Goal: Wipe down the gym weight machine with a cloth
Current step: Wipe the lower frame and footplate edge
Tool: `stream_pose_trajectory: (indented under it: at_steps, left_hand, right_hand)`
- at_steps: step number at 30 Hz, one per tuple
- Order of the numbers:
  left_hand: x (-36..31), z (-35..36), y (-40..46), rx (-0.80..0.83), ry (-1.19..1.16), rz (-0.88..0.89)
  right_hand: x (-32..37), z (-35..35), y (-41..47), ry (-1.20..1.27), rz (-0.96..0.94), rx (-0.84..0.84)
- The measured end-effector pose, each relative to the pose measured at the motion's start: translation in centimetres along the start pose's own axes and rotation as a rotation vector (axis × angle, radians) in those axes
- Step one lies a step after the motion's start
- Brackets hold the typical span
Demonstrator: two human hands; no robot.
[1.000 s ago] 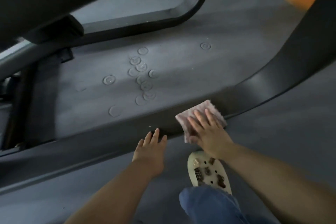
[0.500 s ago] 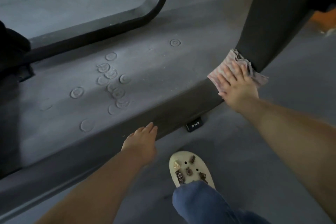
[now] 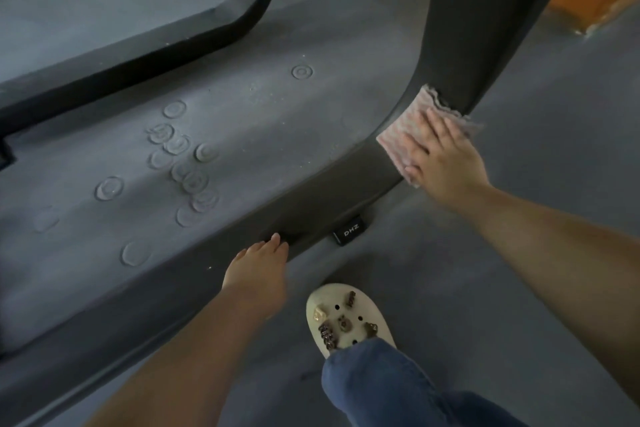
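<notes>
The weight machine's dark frame runs along the floor from lower left, then bends upward at the right into a thick upright. A pink cloth lies on that bend. My right hand presses flat on the cloth with straight fingers. My left hand rests with straight fingers on the low frame bar, near a small black foot marked DHZ.
Grey rubber flooring with several round dents lies beyond the bar. A second curved black frame tube crosses the upper left. My cream clog and a blue jeans leg stand on the floor just below the bar. An orange patch shows at top right.
My right hand slid the cloth rightward along the low bar and up onto the bend, then eased slightly back down it. My left hand stayed on the bar.
</notes>
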State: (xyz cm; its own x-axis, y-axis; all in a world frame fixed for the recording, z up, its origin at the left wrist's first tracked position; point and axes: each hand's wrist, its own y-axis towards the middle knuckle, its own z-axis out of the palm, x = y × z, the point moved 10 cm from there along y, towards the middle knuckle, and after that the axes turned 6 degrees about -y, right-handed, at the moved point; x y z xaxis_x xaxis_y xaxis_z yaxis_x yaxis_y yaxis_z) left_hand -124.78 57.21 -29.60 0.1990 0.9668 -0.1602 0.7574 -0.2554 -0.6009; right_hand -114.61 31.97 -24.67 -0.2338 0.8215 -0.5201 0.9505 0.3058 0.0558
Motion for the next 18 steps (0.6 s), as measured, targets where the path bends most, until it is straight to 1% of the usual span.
stream_pose_trajectory:
  at_steps: [1, 3, 4, 6, 8, 9, 10, 11, 14, 18]
  left_hand:
    - [-0.1, -0.1, 0.0, 0.0, -0.003, -0.001]
    - [-0.3, -0.4, 0.1, -0.004, 0.003, -0.004]
    - [-0.4, -0.5, 0.1, -0.007, 0.013, -0.003]
    - [-0.6, -0.6, 0.1, -0.009, 0.034, 0.001]
    - [-0.5, -0.4, 0.2, 0.001, 0.042, -0.002]
    - [-0.4, -0.4, 0.2, 0.007, 0.043, -0.003]
    - [-0.4, -0.2, 0.2, 0.012, 0.043, -0.006]
    - [-0.3, -0.2, 0.2, 0.015, 0.042, -0.009]
    - [-0.3, 0.0, 0.2, 0.013, 0.035, -0.005]
    - [-0.1, 0.3, 0.1, 0.018, 0.014, 0.016]
  right_hand:
    - [-0.6, 0.2, -0.2, 0.011, 0.041, -0.015]
    - [-0.2, 0.2, -0.7, 0.094, 0.181, 0.014]
    - [0.7, 0.8, -1.3, 0.173, 0.261, 0.074]
    - [4.5, 2.4, -2.5, 0.349, 0.335, 0.274]
    - [8.9, 3.0, -3.5, 0.668, 0.407, 0.42]
    - [11.0, 2.8, -3.8, 0.851, 0.453, 0.455]
    - [12.6, 2.5, -3.9, 0.994, 0.489, 0.457]
    - [13.6, 2.2, -3.8, 1.082, 0.517, 0.45]
    - [12.6, 1.8, -2.6, 1.175, 0.575, 0.433]
    - [8.1, 2.7, -1.3, 0.99, 0.649, 0.364]
